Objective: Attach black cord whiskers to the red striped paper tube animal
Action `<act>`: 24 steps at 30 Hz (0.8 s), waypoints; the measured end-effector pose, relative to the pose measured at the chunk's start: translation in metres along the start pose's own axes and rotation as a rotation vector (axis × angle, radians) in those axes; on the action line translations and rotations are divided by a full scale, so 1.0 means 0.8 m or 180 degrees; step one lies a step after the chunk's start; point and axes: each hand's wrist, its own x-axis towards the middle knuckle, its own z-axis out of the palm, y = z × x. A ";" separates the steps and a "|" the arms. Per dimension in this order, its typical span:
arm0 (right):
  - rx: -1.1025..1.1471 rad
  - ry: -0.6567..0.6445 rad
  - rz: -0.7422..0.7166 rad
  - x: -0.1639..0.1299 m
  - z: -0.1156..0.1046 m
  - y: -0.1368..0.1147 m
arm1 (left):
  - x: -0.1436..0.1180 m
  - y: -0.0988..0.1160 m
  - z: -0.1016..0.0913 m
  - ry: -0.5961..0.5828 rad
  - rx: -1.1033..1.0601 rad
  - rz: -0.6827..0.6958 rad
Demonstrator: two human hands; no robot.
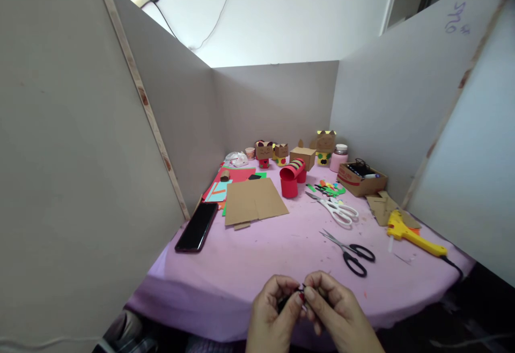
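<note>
At a pink-covered surface, pinching a small dark piece (mostly hidden) with closed grip of left hand and right hand.

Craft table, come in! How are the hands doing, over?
Left hand and right hand together, pinching. Small dark-and-red piece between them, mostly covered. Black-handled metal scissors lying beyond, not blocking.

The cardboard sheet at centre is matt, the smartphone left of centre glossy, the glue gun lower right plastic.
</note>
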 end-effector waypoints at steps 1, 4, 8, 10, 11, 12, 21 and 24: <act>-0.0053 0.0025 -0.0011 -0.001 -0.001 0.000 | 0.000 0.000 0.000 0.0023 0.0019 -0.0027; -0.0506 0.0188 -0.0126 -0.003 -0.003 0.001 | 0.001 0.003 0.001 0.0065 0.0040 -0.0119; -0.1405 0.0545 -0.0799 -0.008 -0.005 0.003 | 0.002 0.008 0.001 0.0158 -0.0089 -0.0321; -0.1725 0.0658 -0.1259 -0.009 -0.004 0.005 | 0.003 0.009 0.000 0.0172 -0.0106 -0.0384; -0.1852 0.0655 -0.1459 -0.010 -0.005 0.005 | 0.003 0.009 0.000 0.0167 -0.0107 -0.0398; -0.1962 0.0632 -0.1625 -0.010 -0.005 0.006 | 0.003 0.009 0.000 0.0163 -0.0116 -0.0406; -0.2523 0.0525 -0.1598 -0.010 -0.007 -0.001 | 0.003 0.003 -0.002 0.0169 -0.0165 -0.0344; -0.2619 0.0513 -0.1466 -0.010 -0.005 -0.005 | 0.004 0.000 -0.005 0.0085 -0.0063 -0.0314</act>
